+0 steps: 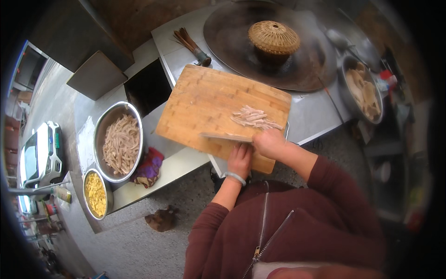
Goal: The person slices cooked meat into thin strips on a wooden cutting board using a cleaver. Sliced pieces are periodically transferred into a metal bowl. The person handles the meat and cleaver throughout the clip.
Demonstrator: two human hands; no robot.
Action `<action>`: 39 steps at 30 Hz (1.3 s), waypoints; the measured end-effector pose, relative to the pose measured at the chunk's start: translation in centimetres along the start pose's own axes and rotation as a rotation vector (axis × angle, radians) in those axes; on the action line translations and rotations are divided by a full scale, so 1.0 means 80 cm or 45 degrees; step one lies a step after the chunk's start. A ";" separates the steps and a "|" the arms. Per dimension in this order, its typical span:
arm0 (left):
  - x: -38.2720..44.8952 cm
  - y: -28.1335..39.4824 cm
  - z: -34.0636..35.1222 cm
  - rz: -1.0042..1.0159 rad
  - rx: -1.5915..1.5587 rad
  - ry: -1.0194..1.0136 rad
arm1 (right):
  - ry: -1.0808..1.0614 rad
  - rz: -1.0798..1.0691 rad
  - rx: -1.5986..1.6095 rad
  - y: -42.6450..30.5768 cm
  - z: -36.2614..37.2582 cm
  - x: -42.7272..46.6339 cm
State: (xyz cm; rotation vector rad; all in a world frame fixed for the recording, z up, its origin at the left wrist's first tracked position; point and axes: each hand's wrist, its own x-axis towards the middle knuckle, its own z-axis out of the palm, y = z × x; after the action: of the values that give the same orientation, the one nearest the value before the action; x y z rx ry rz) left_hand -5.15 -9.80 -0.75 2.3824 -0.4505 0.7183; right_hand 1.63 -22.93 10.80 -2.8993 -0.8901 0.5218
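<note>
My right hand [270,142] is closed on the handle of a knife [226,137], whose blurred blade extends left over the wooden cutting board [209,94]. Just below the blade, my left hand [240,158], with a bangle at the wrist, rests with bent fingers at the board's near part; whether it holds a piece under the fingers is hidden. Pale meat-like strips [256,118] lie on the board beyond my right hand. To the left stands a steel bowl [140,139] of similar strips [120,143], and touching it a smaller bowl [110,195] of yellow pieces [95,195].
Behind the board is a large wok [230,45] with a woven lid [274,33] over a vessel. A bundled brush [195,50] lies beside it. At right sits a metal bowl [379,101] of pale pieces. A crumpled cloth [150,168] lies near the counter edge; a brown animal [162,219] is on the floor.
</note>
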 end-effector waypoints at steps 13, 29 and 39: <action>-0.015 -0.009 0.008 0.036 -0.003 0.010 | -0.096 0.129 0.034 0.011 0.010 -0.087; -0.018 -0.006 0.005 0.071 -0.060 -0.008 | -0.072 0.166 0.020 0.022 0.006 -0.127; -0.014 0.000 -0.003 0.074 0.006 -0.005 | 0.088 -0.024 0.052 -0.005 0.002 -0.009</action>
State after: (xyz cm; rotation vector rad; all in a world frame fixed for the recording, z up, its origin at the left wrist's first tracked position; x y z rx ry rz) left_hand -6.11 -9.49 -1.26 2.3838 -0.5221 0.7409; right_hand 0.79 -23.00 10.97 -2.8507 -0.8856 0.4308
